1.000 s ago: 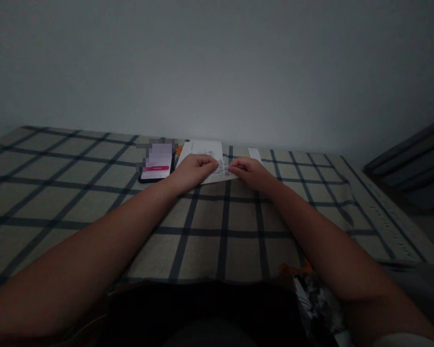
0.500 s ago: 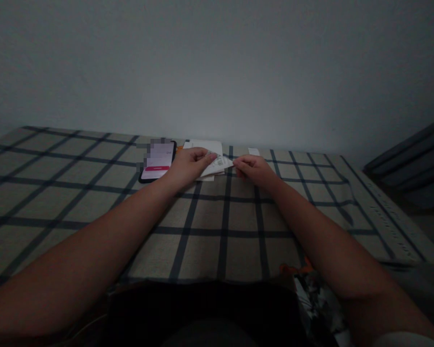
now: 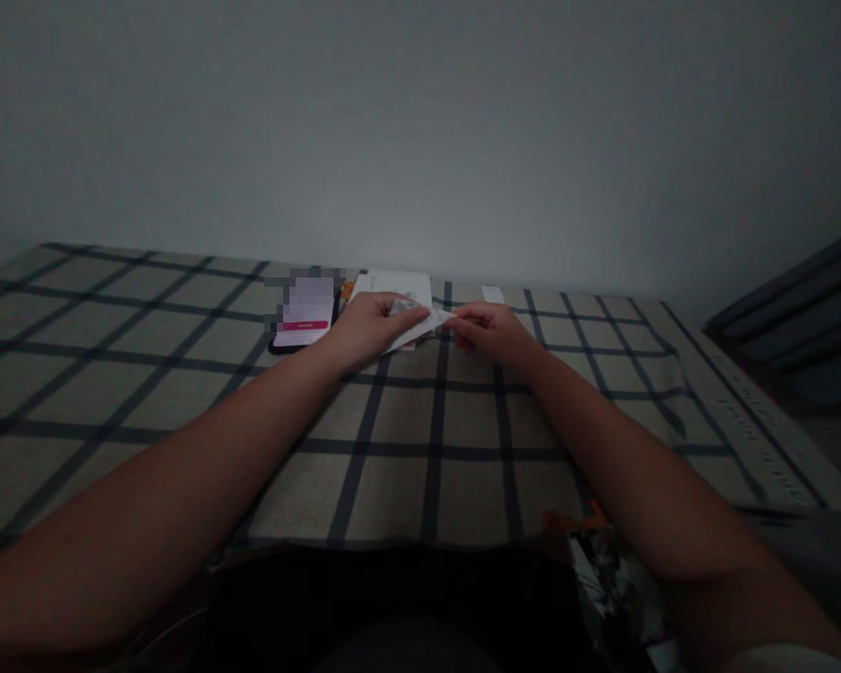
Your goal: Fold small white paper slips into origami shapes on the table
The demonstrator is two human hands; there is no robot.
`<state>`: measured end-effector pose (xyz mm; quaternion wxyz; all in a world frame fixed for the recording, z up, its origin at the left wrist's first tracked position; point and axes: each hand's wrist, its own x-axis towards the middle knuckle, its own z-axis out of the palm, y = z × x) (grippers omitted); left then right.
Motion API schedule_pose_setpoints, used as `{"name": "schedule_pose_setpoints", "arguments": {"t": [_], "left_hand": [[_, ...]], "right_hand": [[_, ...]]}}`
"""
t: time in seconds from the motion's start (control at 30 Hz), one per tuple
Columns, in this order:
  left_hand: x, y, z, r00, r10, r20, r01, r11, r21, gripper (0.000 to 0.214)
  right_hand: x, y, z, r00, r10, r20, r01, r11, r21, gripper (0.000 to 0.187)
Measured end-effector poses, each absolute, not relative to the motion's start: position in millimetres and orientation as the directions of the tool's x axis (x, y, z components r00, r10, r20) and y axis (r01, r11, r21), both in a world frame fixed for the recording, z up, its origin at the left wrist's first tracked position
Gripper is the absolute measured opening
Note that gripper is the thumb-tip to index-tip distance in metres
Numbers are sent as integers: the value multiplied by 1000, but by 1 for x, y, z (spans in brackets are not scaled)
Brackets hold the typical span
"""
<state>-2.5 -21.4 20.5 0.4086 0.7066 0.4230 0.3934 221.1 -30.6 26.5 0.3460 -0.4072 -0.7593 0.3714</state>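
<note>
A white sheet of paper (image 3: pixel 415 334) with grey print is held at a slant over the checked cloth (image 3: pixel 399 421). It is gripped on one side by the left hand (image 3: pixel 368 327), and its pointed end is pinched by the right hand (image 3: pixel 491 329).

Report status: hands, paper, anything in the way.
Left hand gripping folded paper; right hand pinching its pointed end. Phone lying close by left hand, not between the hands.

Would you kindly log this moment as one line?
left hand: holding printed paper | right hand: pinching its pointed end | smartphone: screen lit, beside left hand | checked tablecloth: underneath
</note>
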Motion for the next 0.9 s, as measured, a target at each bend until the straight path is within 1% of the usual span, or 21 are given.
{"name": "schedule_pose_setpoints", "arguments": {"t": [0.07,0.23,0.33,0.53,0.63,0.7,0.83,0.9], "left_hand": [[-2,-21,21,351,911,218,273,-322,906,47],[-1,-22,20,353,901,252,232,-346,909,41],[-1,-21,19,355,902,246,226,-338,914,40],[-2,-22,22,346,902,260,329,-376,866,37],[-2,-22,21,357,900,252,334,-375,865,38],[-1,-21,20,347,908,236,302,-346,888,41],[-2,-19,18,311,930,194,139,-246,959,46],[-2,-19,19,288,938,194,98,-230,968,46]], "right_hand": [[221,-30,26,-442,872,211,359,388,-849,36],[222,-27,22,-446,862,239,333,408,-850,34],[222,-27,22,-450,862,235,332,406,-851,33],[221,-29,23,-472,852,225,329,407,-852,31],[221,-29,23,-477,844,246,357,442,-823,33],[221,-29,24,-469,843,263,372,459,-807,33],[222,-28,27,-450,849,279,384,466,-797,33],[222,-27,28,-438,854,282,401,466,-789,34]]}}
